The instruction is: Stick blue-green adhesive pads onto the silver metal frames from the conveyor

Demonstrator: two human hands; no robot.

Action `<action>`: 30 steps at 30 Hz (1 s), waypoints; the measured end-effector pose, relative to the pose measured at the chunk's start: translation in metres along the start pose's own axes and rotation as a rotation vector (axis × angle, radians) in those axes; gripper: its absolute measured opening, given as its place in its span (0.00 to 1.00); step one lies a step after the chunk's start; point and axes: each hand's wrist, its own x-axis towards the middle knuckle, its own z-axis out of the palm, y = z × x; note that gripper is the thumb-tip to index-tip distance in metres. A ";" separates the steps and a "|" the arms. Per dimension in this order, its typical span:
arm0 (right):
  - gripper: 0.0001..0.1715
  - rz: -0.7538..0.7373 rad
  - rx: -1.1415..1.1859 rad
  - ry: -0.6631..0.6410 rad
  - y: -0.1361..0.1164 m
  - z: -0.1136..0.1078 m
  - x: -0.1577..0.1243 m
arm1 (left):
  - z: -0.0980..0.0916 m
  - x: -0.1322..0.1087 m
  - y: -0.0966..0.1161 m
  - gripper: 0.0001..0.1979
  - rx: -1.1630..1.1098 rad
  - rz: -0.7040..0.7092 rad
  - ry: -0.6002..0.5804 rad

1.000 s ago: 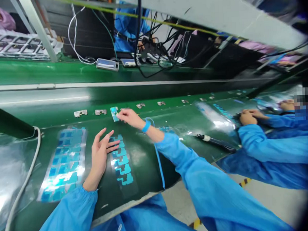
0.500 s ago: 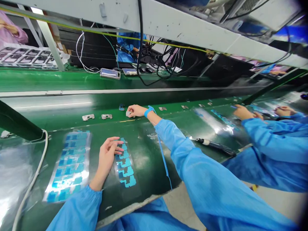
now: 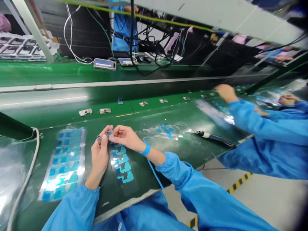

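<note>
**Both hands pinch a small metal bracket above the green desk.**
The left hand [image 3: 99, 157] and right hand [image 3: 126, 137] meet just over the near sheet of blue pads [image 3: 121, 164], their fingers [image 3: 116, 132] clenched on the small metal bracket [image 3: 109, 133], which looks mostly hidden between them. Similar brackets [image 3: 85, 112] lie in a row farther along the green desk [image 3: 146, 180]. A second sheet of blue pads [image 3: 63, 163] lies left, and a co-worker's hand [image 3: 226, 93] reaches out far right.
</note>
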 end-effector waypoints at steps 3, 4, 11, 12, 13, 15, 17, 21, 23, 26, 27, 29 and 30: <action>0.29 0.029 -0.063 0.025 0.006 -0.009 -0.006 | 0.004 0.003 0.001 0.30 -0.186 -0.092 0.010; 0.29 0.038 -0.140 0.012 0.008 -0.014 -0.009 | 0.004 0.004 0.001 0.28 -0.220 -0.113 0.010; 0.28 -0.336 -1.127 -0.191 0.006 -0.043 -0.084 | -0.006 0.015 0.006 0.34 -0.131 -0.218 0.101; 0.31 -0.363 -1.210 -0.277 0.008 -0.044 -0.097 | -0.006 0.016 0.006 0.36 -0.120 -0.263 0.081; 0.36 -0.374 -1.291 -0.342 0.012 -0.043 -0.109 | -0.006 0.016 0.006 0.36 -0.126 -0.310 0.050; 0.46 -0.366 -1.433 -0.421 0.023 -0.042 -0.126 | -0.005 0.017 0.004 0.34 -0.182 -0.402 -0.014; 0.49 -0.347 -1.522 -0.431 0.032 -0.040 -0.133 | -0.003 0.017 0.001 0.31 -0.248 -0.478 -0.063; 0.43 -0.345 -1.509 -0.402 0.040 -0.046 -0.131 | -0.004 0.017 -0.006 0.25 -0.165 -0.501 -0.162; 0.43 -0.352 -1.448 -0.400 0.038 -0.052 -0.129 | -0.005 0.016 -0.010 0.22 -0.082 -0.489 -0.202; 0.37 -0.377 -1.373 -0.414 0.037 -0.061 -0.130 | -0.006 0.016 -0.013 0.19 -0.062 -0.491 -0.217; 0.34 -0.396 -1.364 -0.416 0.037 -0.063 -0.131 | -0.005 0.016 -0.013 0.18 -0.072 -0.490 -0.212; 0.27 -0.447 -1.362 -0.401 0.040 -0.065 -0.130 | -0.003 0.016 -0.011 0.15 -0.091 -0.494 -0.194; 0.24 -0.472 -1.361 -0.385 0.042 -0.065 -0.129 | -0.002 0.016 -0.010 0.14 -0.099 -0.498 -0.184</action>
